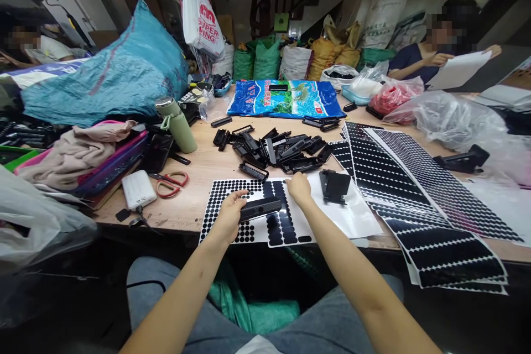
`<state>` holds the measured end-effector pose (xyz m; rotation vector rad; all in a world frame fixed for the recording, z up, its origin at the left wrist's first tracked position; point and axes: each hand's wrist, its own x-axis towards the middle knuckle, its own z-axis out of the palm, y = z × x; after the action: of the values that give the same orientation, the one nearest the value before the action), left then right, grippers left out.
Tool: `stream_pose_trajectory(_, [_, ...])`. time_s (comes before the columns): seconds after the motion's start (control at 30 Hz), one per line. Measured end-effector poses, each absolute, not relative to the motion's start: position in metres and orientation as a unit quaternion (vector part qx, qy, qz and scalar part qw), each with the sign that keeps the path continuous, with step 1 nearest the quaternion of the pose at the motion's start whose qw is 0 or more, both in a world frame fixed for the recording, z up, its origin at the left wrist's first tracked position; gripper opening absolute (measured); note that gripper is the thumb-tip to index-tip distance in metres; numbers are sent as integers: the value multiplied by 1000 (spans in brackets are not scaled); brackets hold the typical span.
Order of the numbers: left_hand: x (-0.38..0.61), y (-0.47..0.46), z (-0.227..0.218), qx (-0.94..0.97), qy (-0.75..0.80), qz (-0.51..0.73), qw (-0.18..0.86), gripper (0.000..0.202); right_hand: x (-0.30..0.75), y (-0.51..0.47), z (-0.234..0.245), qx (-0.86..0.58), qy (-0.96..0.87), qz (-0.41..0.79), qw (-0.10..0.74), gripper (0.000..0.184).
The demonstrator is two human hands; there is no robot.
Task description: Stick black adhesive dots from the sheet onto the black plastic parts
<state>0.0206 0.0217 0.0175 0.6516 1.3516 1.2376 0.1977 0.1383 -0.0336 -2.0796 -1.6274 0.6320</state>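
Observation:
My left hand [229,214] is closed round one end of a long black plastic part [261,208], held level above the sticker sheets. Beneath it lies a white sheet with round black stickers [224,193], beside a sheet with black oblong stickers [289,227]. At the upper edge of the oblong sticker sheet, my right hand [299,188] has its fingertips pressed together; whether a sticker is between them is too small to tell. A heap of similar black plastic parts [282,149] lies just beyond both hands. A black bracket-like piece [334,186] sits right of my right hand.
Long sticker sheets [385,177] overhang the table's front right edge. At left are red-handled scissors [170,183], a white power bank [139,189] and a green bottle [177,124]. A blue printed bag [307,98] lies behind the heap. One person [418,61] sits at right holding paper.

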Motion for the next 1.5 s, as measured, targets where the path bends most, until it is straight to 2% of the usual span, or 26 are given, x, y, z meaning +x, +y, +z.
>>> stream_pose_trajectory(0.2, [19, 24, 22, 269, 575, 526, 566, 27, 202, 147, -38, -744, -574, 268, 212, 16])
stream_pose_trajectory(0.43, [13, 26, 25, 254, 569, 526, 578, 26, 207, 102, -3, -672, -592, 308, 322, 16])
stream_pose_trajectory(0.53, [14, 25, 24, 264, 569, 519, 581, 27, 196, 61, 21, -537, -591, 422, 430, 14])
stream_pose_trajectory(0.6, [17, 23, 24, 280, 560, 509, 591, 28, 187, 37, 32, -450, -580, 507, 451, 16])
stream_pose_trajectory(0.7, [22, 19, 26, 301, 548, 485, 611, 30, 176, 15, 38, -404, -587, 559, 423, 18])
stream_pose_trajectory(0.83, [25, 14, 28, 321, 538, 480, 615, 34, 173, 8, 35, -413, -603, 557, 395, 16])
stream_pose_trajectory(1.27, [31, 8, 29, 341, 544, 474, 603, 43, 173, 2, 32, -450, -607, 527, 390, 16])
stream_pose_trajectory(1.5, [34, 7, 32, 334, 543, 480, 602, 42, 172, -2, 29, -459, -593, 514, 416, 17])
